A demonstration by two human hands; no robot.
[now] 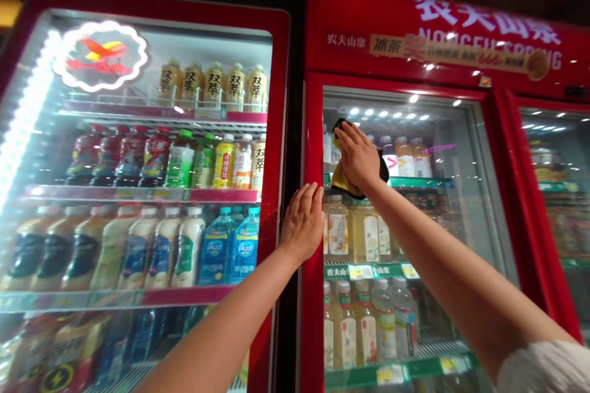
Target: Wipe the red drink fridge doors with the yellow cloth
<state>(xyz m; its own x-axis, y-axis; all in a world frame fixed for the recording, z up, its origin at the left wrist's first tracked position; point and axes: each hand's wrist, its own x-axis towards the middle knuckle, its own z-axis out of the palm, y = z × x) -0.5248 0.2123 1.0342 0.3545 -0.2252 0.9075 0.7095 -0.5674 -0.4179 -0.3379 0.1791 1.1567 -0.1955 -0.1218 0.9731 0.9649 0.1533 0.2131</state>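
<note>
My right hand (357, 156) presses a yellow cloth with black edging (343, 179) against the glass door (442, 221) of the right-hand fridge, near the door's upper left. Most of the cloth lies hidden under the palm and fingers. Lower and to the left, my left hand (304, 221) rests on the red door frame (313, 319) of that same fridge. Its fingers are stretched out, pointing upward, and nothing shows in them.
Beside it, across a dark narrow gap, stands another red-framed fridge (279, 104) with lit shelves of bottled drinks. Behind the wiped glass are bottles (364, 316) on green-edged shelves. A second glass door (553, 196) is at the far right; a red sign panel (350, 12) runs above.
</note>
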